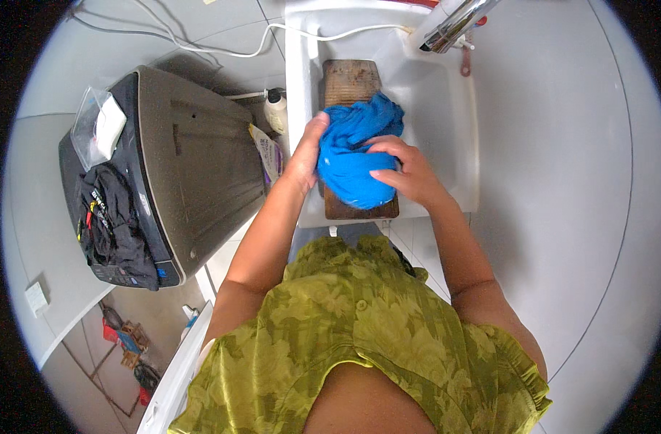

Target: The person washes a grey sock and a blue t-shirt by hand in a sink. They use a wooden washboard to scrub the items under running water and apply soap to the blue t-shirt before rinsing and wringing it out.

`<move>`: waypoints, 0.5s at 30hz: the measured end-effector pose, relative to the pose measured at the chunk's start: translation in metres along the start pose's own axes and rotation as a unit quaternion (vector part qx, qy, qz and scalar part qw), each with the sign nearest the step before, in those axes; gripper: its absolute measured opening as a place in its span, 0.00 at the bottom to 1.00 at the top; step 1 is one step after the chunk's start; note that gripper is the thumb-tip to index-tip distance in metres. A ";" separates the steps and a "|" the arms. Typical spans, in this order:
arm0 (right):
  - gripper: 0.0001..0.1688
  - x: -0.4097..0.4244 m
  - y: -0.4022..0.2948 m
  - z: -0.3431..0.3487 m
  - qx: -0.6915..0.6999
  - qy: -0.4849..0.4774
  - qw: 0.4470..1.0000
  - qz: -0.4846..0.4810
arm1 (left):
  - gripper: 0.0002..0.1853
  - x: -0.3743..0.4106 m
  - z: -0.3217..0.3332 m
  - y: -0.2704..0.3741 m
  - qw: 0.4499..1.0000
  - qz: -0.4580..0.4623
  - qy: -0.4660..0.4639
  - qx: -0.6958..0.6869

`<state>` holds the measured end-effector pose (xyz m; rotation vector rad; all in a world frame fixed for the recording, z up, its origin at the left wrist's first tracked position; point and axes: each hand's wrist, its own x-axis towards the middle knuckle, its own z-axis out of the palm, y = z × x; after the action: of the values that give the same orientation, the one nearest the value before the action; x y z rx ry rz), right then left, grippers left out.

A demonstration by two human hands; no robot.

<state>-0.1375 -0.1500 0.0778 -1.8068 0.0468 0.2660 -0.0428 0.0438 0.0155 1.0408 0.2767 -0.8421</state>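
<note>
A bunched blue wet-looking cloth (357, 163) lies over a wooden washboard (352, 78) in a white utility sink (444, 125). My left hand (307, 149) grips the cloth's left edge, its thumb pointing up and the fingers mostly hidden. On the right side, my right hand (409, 171) holds the cloth with curved, slightly parted fingers. White specks like suds show on the lower folds. The board's ridged top and its lower end stick out from beneath the cloth.
A chrome faucet (450, 32) reaches over the sink's back right. Left of the sink stand a washing machine (200, 157) with black clothing (111, 222) on it, a bottle (276, 111) and a printed bag (268, 152). A white cable crosses the sink's back.
</note>
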 end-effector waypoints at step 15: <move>0.39 0.132 0.106 0.016 -0.376 0.011 0.890 0.257 | 0.13 -0.062 -0.004 -0.037 0.763 0.322 0.046 0.558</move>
<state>-0.0301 -0.1469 -0.0541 -2.5536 0.5048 0.7143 -0.1104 0.0685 0.0247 2.1313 -0.5920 -0.2397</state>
